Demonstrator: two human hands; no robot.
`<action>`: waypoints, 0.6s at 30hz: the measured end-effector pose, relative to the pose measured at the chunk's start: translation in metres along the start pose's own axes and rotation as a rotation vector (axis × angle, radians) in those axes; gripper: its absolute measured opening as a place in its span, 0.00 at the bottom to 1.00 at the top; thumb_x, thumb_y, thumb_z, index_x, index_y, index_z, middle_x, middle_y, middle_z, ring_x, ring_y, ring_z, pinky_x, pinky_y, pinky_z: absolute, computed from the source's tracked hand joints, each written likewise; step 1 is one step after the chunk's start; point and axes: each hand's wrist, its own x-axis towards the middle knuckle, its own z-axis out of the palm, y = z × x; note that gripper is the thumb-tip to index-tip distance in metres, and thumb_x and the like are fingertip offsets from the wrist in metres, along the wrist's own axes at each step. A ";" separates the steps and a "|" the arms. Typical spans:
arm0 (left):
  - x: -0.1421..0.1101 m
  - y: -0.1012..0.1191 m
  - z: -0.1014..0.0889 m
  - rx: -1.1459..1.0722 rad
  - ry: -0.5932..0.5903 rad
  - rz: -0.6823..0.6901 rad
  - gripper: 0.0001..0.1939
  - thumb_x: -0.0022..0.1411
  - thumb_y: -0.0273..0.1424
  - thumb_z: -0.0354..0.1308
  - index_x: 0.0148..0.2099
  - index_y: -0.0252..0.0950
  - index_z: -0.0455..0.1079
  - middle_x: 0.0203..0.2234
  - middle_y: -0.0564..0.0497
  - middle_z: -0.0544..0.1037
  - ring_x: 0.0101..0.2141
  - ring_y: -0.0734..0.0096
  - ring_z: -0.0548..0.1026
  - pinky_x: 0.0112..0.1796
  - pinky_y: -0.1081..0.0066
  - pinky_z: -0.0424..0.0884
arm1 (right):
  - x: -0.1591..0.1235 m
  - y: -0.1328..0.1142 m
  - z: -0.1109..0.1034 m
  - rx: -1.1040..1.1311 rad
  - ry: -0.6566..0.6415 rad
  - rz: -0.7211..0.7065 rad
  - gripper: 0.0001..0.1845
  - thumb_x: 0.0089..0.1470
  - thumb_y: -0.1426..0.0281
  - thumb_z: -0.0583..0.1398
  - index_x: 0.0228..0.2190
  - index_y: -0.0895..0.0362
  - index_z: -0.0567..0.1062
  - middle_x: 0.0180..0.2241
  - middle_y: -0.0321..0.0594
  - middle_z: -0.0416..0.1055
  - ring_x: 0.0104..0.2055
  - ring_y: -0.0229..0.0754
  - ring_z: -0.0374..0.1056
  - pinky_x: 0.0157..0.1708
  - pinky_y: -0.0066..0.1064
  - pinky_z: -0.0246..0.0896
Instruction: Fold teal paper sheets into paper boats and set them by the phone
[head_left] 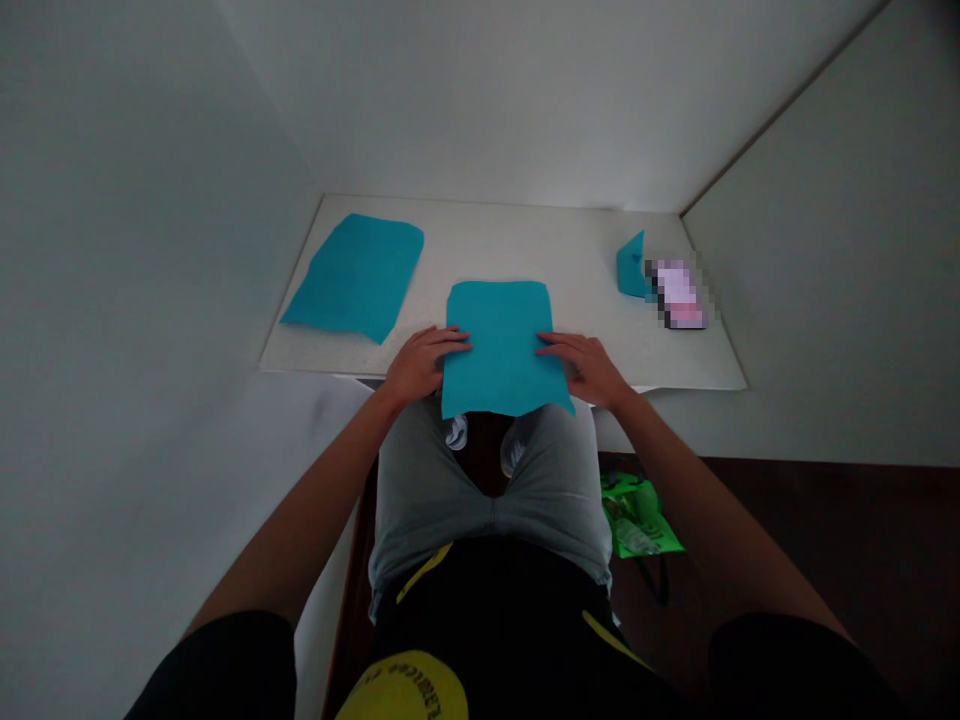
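Left hand (425,365) and right hand (586,368) flat on a teal paper sheet (501,345) at the near edge of a white desk (517,240)

Both hands open and palm down, fingers together and gripping nothing, one on each long side of the sheet. Fingertips of each hand just over the sheet's side edge, pressing lightly at about mid-length. Sheet roughly central on the desk, long axis running straight from near to far, short edges about parallel with the desk's front edge. Near end past that edge, overhanging the knees in grey shorts (487,500); far end on the desk surface.

Off to the far left, a second teal sheet (352,275) lying flat and skewed, its long axis slanting toward the far right, well apart from the left hand and close to the desk's left edge. Near the far right corner, a small folded teal paper piece (632,265), propped up in a peak and just beside a pixelated object (679,293), too blurred to name. Close white walls (825,300) on the right and behind the desk. Down on the dark floor (825,540), right of the knees, a green plastic bag (637,515). At the bottom of the view, a black shirt (487,620) with yellow markings.
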 end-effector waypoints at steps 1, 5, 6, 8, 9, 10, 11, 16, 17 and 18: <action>0.001 0.000 0.001 -0.018 0.008 0.003 0.21 0.65 0.30 0.63 0.59 0.45 0.82 0.63 0.49 0.80 0.67 0.54 0.74 0.72 0.44 0.62 | 0.001 -0.001 0.001 -0.015 -0.004 0.013 0.30 0.67 0.53 0.64 0.66 0.45 0.75 0.73 0.41 0.67 0.70 0.63 0.66 0.65 0.57 0.59; 0.004 -0.001 0.003 -0.111 0.087 -0.060 0.13 0.68 0.30 0.59 0.50 0.43 0.83 0.53 0.49 0.86 0.60 0.55 0.80 0.69 0.48 0.67 | 0.009 0.001 0.005 0.020 0.065 0.047 0.24 0.70 0.54 0.60 0.61 0.48 0.80 0.67 0.43 0.74 0.64 0.61 0.70 0.65 0.56 0.60; 0.005 -0.001 0.005 -0.120 0.117 -0.108 0.11 0.69 0.32 0.60 0.49 0.43 0.83 0.50 0.49 0.86 0.58 0.54 0.81 0.67 0.49 0.69 | 0.011 0.002 0.007 0.043 0.105 0.067 0.23 0.71 0.52 0.58 0.56 0.49 0.83 0.64 0.45 0.77 0.62 0.61 0.71 0.64 0.55 0.62; 0.006 0.003 0.007 -0.140 0.187 -0.218 0.10 0.69 0.40 0.64 0.45 0.41 0.81 0.44 0.48 0.86 0.50 0.54 0.83 0.60 0.52 0.74 | 0.014 0.003 0.012 0.095 0.196 0.136 0.26 0.72 0.47 0.56 0.47 0.51 0.85 0.55 0.48 0.82 0.58 0.61 0.74 0.61 0.54 0.66; 0.007 0.006 0.008 -0.164 0.229 -0.262 0.12 0.68 0.44 0.65 0.42 0.41 0.79 0.40 0.49 0.85 0.46 0.56 0.82 0.55 0.56 0.77 | 0.015 0.002 0.013 0.122 0.244 0.183 0.27 0.71 0.45 0.56 0.43 0.52 0.85 0.51 0.49 0.83 0.56 0.61 0.75 0.59 0.53 0.68; 0.008 0.010 0.009 -0.200 0.273 -0.291 0.16 0.68 0.48 0.65 0.39 0.40 0.76 0.36 0.50 0.83 0.42 0.58 0.81 0.50 0.59 0.77 | 0.015 0.000 0.014 0.152 0.292 0.233 0.29 0.70 0.43 0.57 0.40 0.52 0.84 0.47 0.49 0.83 0.53 0.61 0.75 0.56 0.52 0.70; 0.010 0.016 0.009 -0.247 0.310 -0.304 0.19 0.68 0.51 0.64 0.37 0.40 0.73 0.33 0.52 0.81 0.38 0.62 0.79 0.45 0.63 0.76 | 0.015 -0.003 0.014 0.189 0.332 0.279 0.30 0.68 0.41 0.58 0.38 0.52 0.83 0.43 0.48 0.83 0.50 0.59 0.76 0.53 0.50 0.72; 0.023 0.050 -0.011 -0.522 0.361 -0.245 0.26 0.69 0.57 0.64 0.36 0.40 0.65 0.26 0.56 0.71 0.28 0.72 0.71 0.31 0.72 0.68 | 0.018 -0.031 -0.010 0.548 0.555 0.395 0.30 0.64 0.38 0.63 0.45 0.51 0.83 0.39 0.40 0.81 0.43 0.52 0.77 0.45 0.45 0.76; 0.027 0.054 -0.018 -0.560 0.359 -0.234 0.27 0.68 0.58 0.65 0.36 0.40 0.65 0.26 0.56 0.70 0.27 0.72 0.70 0.30 0.72 0.67 | 0.020 -0.035 -0.019 0.628 0.563 0.381 0.29 0.64 0.39 0.64 0.49 0.49 0.82 0.42 0.40 0.82 0.46 0.52 0.78 0.47 0.45 0.77; 0.030 0.056 -0.024 -0.591 0.354 -0.228 0.28 0.68 0.59 0.66 0.36 0.40 0.65 0.26 0.56 0.70 0.27 0.72 0.70 0.29 0.72 0.67 | 0.021 -0.039 -0.027 0.697 0.550 0.363 0.29 0.64 0.39 0.65 0.52 0.48 0.82 0.45 0.40 0.82 0.48 0.53 0.78 0.49 0.46 0.77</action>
